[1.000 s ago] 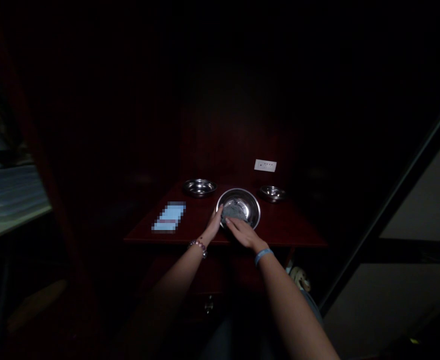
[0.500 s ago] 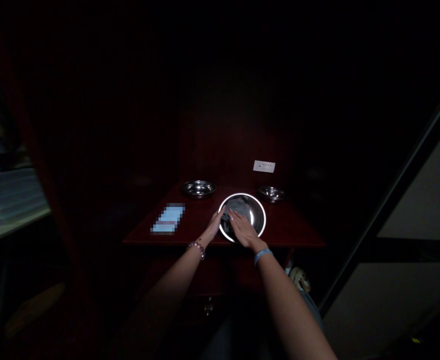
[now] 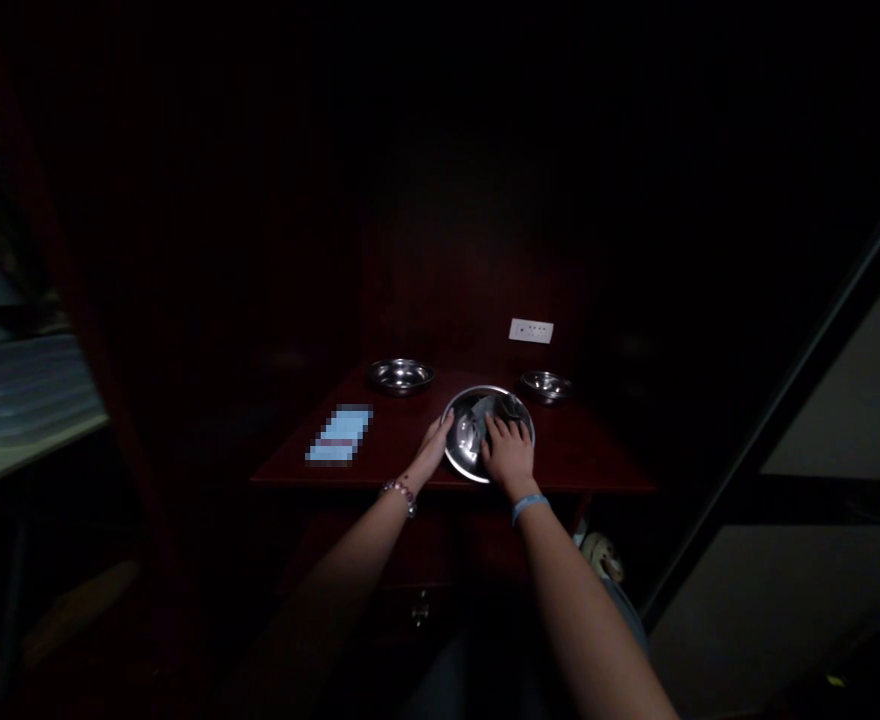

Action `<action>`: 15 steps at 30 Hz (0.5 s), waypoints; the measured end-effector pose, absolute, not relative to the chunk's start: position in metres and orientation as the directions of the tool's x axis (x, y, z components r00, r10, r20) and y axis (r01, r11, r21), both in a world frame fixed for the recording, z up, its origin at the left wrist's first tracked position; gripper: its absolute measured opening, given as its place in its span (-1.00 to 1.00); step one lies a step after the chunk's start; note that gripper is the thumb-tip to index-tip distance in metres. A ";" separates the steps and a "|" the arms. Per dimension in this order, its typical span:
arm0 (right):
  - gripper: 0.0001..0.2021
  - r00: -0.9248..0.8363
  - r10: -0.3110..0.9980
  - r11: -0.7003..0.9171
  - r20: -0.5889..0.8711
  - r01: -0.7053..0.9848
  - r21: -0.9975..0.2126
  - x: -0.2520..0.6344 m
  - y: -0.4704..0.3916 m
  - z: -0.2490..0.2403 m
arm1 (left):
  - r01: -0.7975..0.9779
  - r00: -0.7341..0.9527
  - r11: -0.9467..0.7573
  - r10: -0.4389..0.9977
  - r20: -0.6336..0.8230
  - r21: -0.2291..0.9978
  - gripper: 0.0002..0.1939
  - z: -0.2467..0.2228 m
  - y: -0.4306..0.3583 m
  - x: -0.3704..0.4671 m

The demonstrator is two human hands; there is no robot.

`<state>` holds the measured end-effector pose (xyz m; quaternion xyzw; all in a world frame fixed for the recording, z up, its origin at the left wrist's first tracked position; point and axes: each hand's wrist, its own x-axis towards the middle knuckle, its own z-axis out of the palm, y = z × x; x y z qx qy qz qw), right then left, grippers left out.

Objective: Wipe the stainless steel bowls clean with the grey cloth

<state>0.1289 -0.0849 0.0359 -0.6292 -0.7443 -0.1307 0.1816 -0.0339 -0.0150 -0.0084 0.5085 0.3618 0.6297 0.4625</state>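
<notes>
A round stainless steel bowl [image 3: 466,437] stands tilted toward me near the front of the dark red desk. My left hand [image 3: 434,447] grips its left rim. Inside it, my right hand [image 3: 510,455] bears down on a dark grey cloth [image 3: 485,408] with curved, slightly parted fingers, against the right part of the bowl. Some of the cloth is hidden under those fingers. The bare metal on the bowl's left side shines.
Two more steel bowls rest toward the back, one at the left [image 3: 401,376] and a smaller one at the right [image 3: 546,386]. A lit phone-like screen [image 3: 340,435], blurred out, lies on the desk [image 3: 395,455]. A white wall socket [image 3: 531,330] is behind.
My right hand has swept the cloth from the left side of the bowl to the right, baring the metal on the left. My left hand stays at the rim.
</notes>
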 end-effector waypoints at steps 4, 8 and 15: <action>-0.55 -0.089 0.898 0.118 0.432 0.992 -0.040 0.124 -0.090 0.047 | -0.134 -0.136 -0.319 0.944 0.301 0.938 -0.47 -0.007 -0.017 -0.035; -0.65 -0.088 0.936 0.090 0.341 0.996 0.010 0.112 -0.096 0.054 | -0.083 -0.160 -0.342 0.932 0.326 0.936 -0.48 -0.006 -0.020 -0.036; -0.54 -0.178 0.954 0.178 0.242 0.984 0.023 0.093 -0.110 0.064 | -0.084 -0.184 -0.350 0.926 0.331 0.933 -0.49 -0.007 -0.019 -0.036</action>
